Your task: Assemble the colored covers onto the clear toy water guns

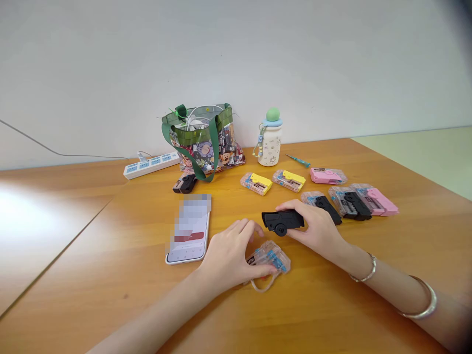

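Black casing, pinched at its edges by the right hand, looked light, stiff, perhaps slippery; those edges seemed the best hold. Beside that grip, the left hand touched a clear shell; clasped or not, I couldn't tell.

You were in a plain indoor room, an office or a home study, it was unclear which. A broad desk of orange-brown wood grain stood with its far edge against a bare pale-grey wall. Along that edge you had a long white power strip with blue sockets, a clear printed tote bag with green straps and, nearer the far right corner, a cylindrical white bottle.
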Demonstrator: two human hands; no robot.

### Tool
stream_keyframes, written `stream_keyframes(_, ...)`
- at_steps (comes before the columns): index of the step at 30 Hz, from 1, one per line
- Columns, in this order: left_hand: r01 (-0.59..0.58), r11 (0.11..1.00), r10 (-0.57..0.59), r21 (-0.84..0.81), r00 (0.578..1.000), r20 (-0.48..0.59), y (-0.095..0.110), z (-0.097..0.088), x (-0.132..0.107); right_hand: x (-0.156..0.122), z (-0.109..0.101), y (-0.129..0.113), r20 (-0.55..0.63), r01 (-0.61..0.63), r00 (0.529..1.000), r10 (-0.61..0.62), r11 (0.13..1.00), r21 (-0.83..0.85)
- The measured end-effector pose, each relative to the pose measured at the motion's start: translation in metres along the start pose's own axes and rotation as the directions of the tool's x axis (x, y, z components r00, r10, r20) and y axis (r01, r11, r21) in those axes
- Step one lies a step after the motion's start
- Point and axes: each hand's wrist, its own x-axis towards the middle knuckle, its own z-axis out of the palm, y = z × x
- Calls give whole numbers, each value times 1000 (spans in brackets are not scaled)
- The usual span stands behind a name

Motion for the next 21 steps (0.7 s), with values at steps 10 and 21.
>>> stream_keyframes(10, -59, 969, -6, -241, 965, -262, -10, 9, -1, -6, 6, 1, 20, 82, 996, -81, 996, -19)
stream_keyframes(21, -148, 932, 99, -332, 982, -161, -5, 14, 1, -4, 0, -3, 5, 273, 962, -274, 960, 63)
